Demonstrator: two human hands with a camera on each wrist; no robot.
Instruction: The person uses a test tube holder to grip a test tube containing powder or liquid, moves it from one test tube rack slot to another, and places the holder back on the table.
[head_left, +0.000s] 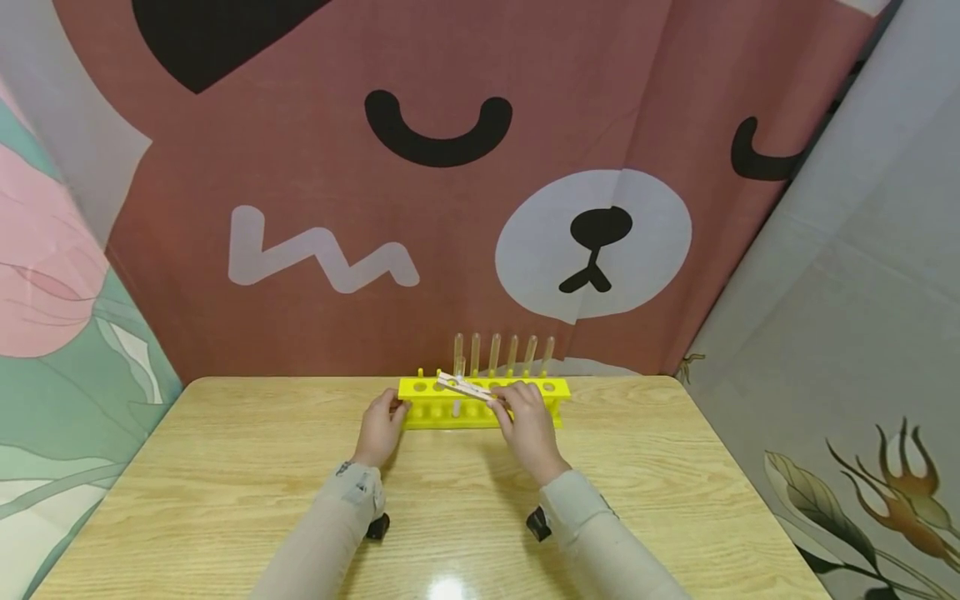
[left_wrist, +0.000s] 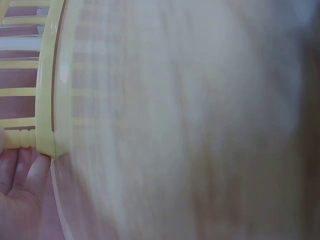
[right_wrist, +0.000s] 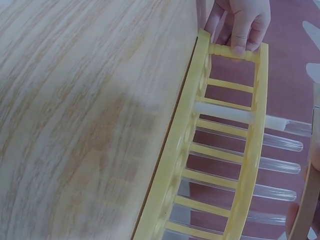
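Observation:
A yellow test tube rack (head_left: 409, 388) stands near the table's back edge. My left hand (head_left: 380, 427) grips its left end, with the thumb on the end post and fingers behind it, as the right wrist view shows. In front of the rack's top bar, my right hand (head_left: 528, 425) pinches a wooden test tube clamp (head_left: 468, 388). The clamp's far end points left and overlaps the mouth of an upright test tube (right_wrist: 225, 111) with white contents. That tube sits in a hole left of the rack's middle. In the right wrist view the clamp (right_wrist: 306, 212) is cut off by the frame edge.
Several clear tubes (head_left: 495, 353) stand upside down on pegs along the rack's back. A light wooden table (head_left: 450, 492) lies under the rack, its glossy top reflecting light. Right behind it hangs a curtain (head_left: 315, 333) with a bear print; patterned cloths hang at both sides.

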